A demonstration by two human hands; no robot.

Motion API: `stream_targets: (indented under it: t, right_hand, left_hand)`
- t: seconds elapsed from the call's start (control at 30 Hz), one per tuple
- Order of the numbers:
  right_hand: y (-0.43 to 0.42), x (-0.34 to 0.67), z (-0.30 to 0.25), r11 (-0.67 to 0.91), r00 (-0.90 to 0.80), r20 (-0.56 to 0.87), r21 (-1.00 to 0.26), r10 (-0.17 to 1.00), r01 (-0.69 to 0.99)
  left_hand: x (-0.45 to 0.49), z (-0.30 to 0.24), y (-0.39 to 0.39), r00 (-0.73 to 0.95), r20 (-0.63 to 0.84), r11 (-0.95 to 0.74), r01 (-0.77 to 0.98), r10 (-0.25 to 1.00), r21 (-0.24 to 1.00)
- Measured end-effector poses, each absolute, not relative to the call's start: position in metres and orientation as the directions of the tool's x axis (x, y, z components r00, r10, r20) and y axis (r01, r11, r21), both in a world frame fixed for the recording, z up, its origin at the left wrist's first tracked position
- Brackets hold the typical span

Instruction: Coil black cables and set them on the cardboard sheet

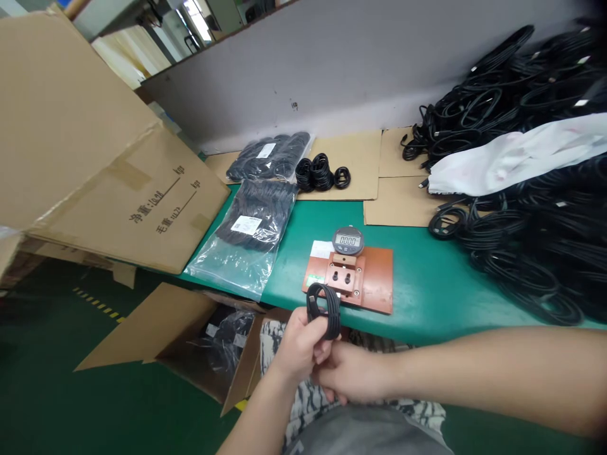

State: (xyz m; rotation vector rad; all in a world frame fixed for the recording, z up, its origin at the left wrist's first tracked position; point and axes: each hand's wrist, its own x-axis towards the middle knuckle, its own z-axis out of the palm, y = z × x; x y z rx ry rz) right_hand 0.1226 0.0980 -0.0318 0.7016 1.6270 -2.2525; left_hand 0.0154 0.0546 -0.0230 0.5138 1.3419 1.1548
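Note:
My left hand [300, 344] is closed round a coil of black cable [332, 311], thumb over its near side. The coil stands on edge just in front of the bench's near edge. Right up against it, my right hand [355, 371] is closed with its fingers curled under; what they grip, if anything, is hidden. Beyond the coil, a digital dial gauge [348, 240] reading 0.000 is fixed to a reddish-brown block fixture [344, 278] on a flat base plate [379, 278].
Bagged cable coils [251, 218] lie on the green bench [303, 234], with loose coils [321, 172] on cardboard behind. A big heap of black cables [521, 221] and a white sleeve [512, 158] are at right. Cartons [156, 183] stand left; an open box [190, 354] holds bags below.

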Motion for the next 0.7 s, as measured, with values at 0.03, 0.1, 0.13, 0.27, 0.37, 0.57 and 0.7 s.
stream_targets:
  t: [0.03,0.1,0.13,0.27,0.37,0.57,0.7]
  right_hand:
    - [0.0977,0.1225,-0.0326,-0.334,-0.846,-0.531,-0.809,0.058,0.485]
    - [0.0965,0.1224,-0.0347,-0.349,-0.851,-0.521,-0.810,0.059,0.471]
    - [0.0958,0.1225,-0.0358,-0.354,-0.853,-0.518,-0.810,0.059,0.467]
    - [0.0945,0.1229,-0.0382,-0.350,-0.855,-0.516,-0.812,0.058,0.467]
    - [0.0951,0.1229,-0.0376,-0.343,-0.855,-0.515,-0.814,0.056,0.468]
    - [0.0951,0.1225,-0.0369,-0.341,-0.848,-0.526,-0.810,0.062,0.477]
    - [0.0942,0.1225,-0.0385,-0.346,-0.852,-0.520,-0.812,0.064,0.470]
  left_hand:
    - [0.0151,-0.0233,0.0551,-0.173,-0.483,0.405,-0.349,0.859,0.845]
    - [0.0151,-0.0241,0.0559,-0.173,-0.480,0.400,-0.355,0.860,0.845]
    - [0.0154,-0.0245,0.0562,-0.171,-0.475,0.395,-0.356,0.863,0.847]
    - [0.0169,-0.0266,0.0566,-0.175,-0.459,0.381,-0.348,0.871,0.856]
    - [0.0176,-0.0271,0.0569,-0.183,-0.458,0.379,-0.344,0.870,0.859]
    - [0.0180,-0.0268,0.0581,-0.191,-0.461,0.381,-0.342,0.867,0.859]
    - [0.0175,-0.0282,0.0577,-0.202,-0.452,0.377,-0.322,0.869,0.868]
